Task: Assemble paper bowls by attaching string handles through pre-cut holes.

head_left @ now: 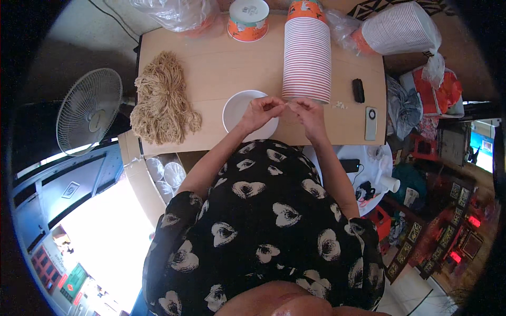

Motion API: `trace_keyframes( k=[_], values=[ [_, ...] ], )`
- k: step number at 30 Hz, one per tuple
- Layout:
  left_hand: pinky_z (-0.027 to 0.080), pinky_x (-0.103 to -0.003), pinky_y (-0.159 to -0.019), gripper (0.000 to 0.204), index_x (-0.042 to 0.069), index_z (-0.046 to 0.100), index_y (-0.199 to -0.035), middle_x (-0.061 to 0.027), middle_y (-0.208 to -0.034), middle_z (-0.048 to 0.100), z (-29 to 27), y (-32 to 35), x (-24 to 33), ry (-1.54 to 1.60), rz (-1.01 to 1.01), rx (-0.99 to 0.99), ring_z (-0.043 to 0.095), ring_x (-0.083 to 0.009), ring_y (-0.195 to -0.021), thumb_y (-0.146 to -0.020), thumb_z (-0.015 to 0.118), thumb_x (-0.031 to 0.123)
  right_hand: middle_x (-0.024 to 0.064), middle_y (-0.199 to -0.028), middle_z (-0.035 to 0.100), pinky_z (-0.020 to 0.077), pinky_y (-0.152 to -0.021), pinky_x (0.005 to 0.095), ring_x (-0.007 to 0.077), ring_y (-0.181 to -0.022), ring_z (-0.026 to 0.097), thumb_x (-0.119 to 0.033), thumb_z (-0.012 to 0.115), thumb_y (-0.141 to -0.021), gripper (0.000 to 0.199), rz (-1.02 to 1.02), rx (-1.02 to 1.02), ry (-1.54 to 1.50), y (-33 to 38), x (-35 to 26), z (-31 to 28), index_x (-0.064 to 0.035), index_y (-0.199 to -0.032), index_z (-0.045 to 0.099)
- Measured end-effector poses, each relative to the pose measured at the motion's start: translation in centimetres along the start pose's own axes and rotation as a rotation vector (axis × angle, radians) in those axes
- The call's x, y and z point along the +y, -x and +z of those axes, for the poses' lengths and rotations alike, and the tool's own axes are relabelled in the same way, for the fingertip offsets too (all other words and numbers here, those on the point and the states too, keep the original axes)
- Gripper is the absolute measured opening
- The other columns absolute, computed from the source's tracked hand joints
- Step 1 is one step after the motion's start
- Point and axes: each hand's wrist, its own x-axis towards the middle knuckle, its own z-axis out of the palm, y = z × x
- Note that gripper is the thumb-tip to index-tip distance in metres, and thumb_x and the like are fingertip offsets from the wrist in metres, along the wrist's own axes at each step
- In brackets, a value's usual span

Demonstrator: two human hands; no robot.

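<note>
My left hand (260, 112) is over the right part of a white bowl (230, 111), fingertips pinched together. Close beside it, my right hand (310, 118) pinches too, and the fingertips of both nearly meet. Whatever they hold is too small to make out. Just beyond them, a long nested stack of paper tubs (307, 58) with red-and-white rims lies on the table. Several small pale bits (340, 105) are scattered to the right of my right hand. A large bundle of tan twine (164, 100) lies at the left.
The brown table (211, 63) also holds an upside-down orange paper tub (248, 21), a black case (358, 90) and a phone (371, 123). Another bagged stack of tubs (398, 29) lies at the far right. A fan (89, 111) stands left; a white round stool (382, 195) is at right.
</note>
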Motion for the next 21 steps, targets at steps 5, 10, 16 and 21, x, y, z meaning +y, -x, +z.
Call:
trace_keyframes(
  k=[5,10,16,21],
  values=[
    [0.056,-0.030,-0.073,0.012,0.006,0.073,-0.095,-0.0050,-0.094,0.070,0.6,1.0,1.3,-0.304,0.232,0.052,0.068,-0.0155,-0.083,-0.087,0.076,0.014,-0.0055,-0.073,0.059,0.0324,-0.050,0.0183,0.0030,-0.061,0.048,-0.014,0.072,-0.088,0.009,-0.016,0.028,-0.016,1.0,-1.9,-1.7,-0.0059,-0.091,0.073],
    [0.055,-0.041,-0.078,0.011,0.008,0.073,-0.091,-0.0101,-0.095,0.067,0.8,1.4,0.3,-0.678,0.548,0.152,0.066,-0.0308,-0.091,-0.080,0.076,0.010,-0.0041,-0.074,0.060,0.0366,-0.054,0.0186,0.0039,-0.062,0.050,-0.010,0.072,-0.086,0.007,-0.014,-0.066,-0.273,2.9,-4.4,-4.3,-0.0030,-0.088,0.071],
    [0.055,-0.045,-0.082,0.017,0.009,0.071,-0.095,-0.0123,-0.097,0.065,1.8,2.5,1.8,-0.664,0.515,0.153,0.065,-0.0351,-0.093,-0.079,0.074,0.010,-0.0047,-0.076,0.061,0.0393,-0.059,0.0197,0.0022,-0.067,0.051,-0.005,0.071,-0.086,0.007,-0.199,-0.310,0.157,6.4,-7.2,-2.5,-0.0001,-0.091,0.070],
    [0.054,-0.048,-0.082,0.029,0.007,0.065,-0.108,-0.0166,-0.100,0.064,2.4,3.2,1.7,-0.801,0.425,0.179,0.064,-0.0387,-0.093,-0.079,0.069,0.005,-0.0054,-0.074,0.060,0.0397,-0.059,0.0193,0.0013,-0.067,0.049,-0.009,0.070,-0.091,0.009,-0.200,-0.402,0.304,8.0,-9.3,-0.5,-0.0001,-0.092,0.070]
  ],
)
